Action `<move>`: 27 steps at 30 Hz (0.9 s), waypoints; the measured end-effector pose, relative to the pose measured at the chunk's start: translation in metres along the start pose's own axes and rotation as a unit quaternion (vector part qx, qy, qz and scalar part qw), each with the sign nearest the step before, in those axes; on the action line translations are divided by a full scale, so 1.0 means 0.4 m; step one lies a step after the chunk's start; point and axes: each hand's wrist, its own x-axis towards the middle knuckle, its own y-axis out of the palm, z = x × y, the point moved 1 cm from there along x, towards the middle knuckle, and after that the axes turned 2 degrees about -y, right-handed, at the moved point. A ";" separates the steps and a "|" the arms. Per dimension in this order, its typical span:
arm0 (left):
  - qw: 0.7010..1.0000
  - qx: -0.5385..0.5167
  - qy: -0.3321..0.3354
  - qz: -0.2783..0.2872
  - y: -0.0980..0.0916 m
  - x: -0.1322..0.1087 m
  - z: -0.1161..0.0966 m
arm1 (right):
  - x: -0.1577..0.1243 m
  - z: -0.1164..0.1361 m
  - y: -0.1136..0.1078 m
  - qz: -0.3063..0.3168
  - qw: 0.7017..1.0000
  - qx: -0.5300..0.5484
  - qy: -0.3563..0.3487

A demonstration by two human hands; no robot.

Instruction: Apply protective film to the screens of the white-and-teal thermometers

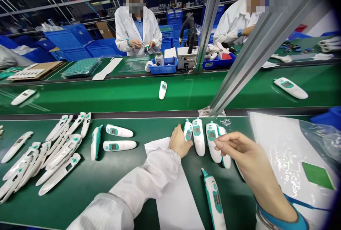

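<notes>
My left hand (181, 141) is closed around a white and teal handheld thermometer (188, 130), at the left end of a row on the green table. Beside it stands a second thermometer (198, 136), with a third (212, 141) and another (226, 155) partly behind my right fingers. Thumb and fingertips of my right hand (245, 155) are pinched together above the row; whatever they hold is too small to make out. Nearer to me lies one more thermometer (214, 198), its teal tip pointing away. A white paper sheet (177, 194) runs under my left forearm.
White casing halves (60, 152) are piled at left, near several thermometers (118, 146). Tiny pale bits (226, 122) lie behind the row and on a clear bag (287, 159). A green conveyor (119, 93) carries spaced thermometers. A metal post (239, 70) rises ahead; two co-workers sit beyond.
</notes>
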 end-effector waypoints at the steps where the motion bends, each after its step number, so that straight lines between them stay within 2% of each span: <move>1: 1.000 -0.014 -0.010 0.001 -0.006 0.001 0.000 | -0.003 0.002 -0.003 -0.008 1.000 0.001 -0.004; 4: 0.997 -0.060 -0.040 0.026 -0.038 -0.027 -0.014 | -0.011 0.008 -0.007 -0.023 1.000 0.006 -0.009; 7: 0.983 -0.169 -0.034 0.069 -0.074 -0.091 -0.048 | -0.018 0.018 0.011 -0.003 1.000 0.013 -0.002; 11: 0.901 -0.415 -0.029 0.123 -0.103 -0.168 -0.087 | -0.025 0.048 0.081 0.073 0.997 0.034 0.009; 14: 0.868 -0.472 -0.026 0.150 -0.118 -0.199 -0.097 | -0.026 0.077 0.143 0.121 0.991 0.054 0.011; 16: 0.870 -0.465 -0.019 0.165 -0.129 -0.212 -0.099 | -0.023 0.090 0.175 0.137 0.989 0.063 0.007; 19: 0.882 -0.445 -0.012 0.153 -0.144 -0.228 -0.102 | -0.018 0.095 0.204 0.166 0.984 0.070 0.012; 23: 0.894 -0.427 -0.003 0.136 -0.156 -0.241 -0.101 | -0.017 0.094 0.223 0.184 0.979 0.086 0.030; 27: 0.891 -0.432 0.003 0.140 -0.161 -0.244 -0.098 | -0.018 0.101 0.232 0.181 0.980 0.078 0.024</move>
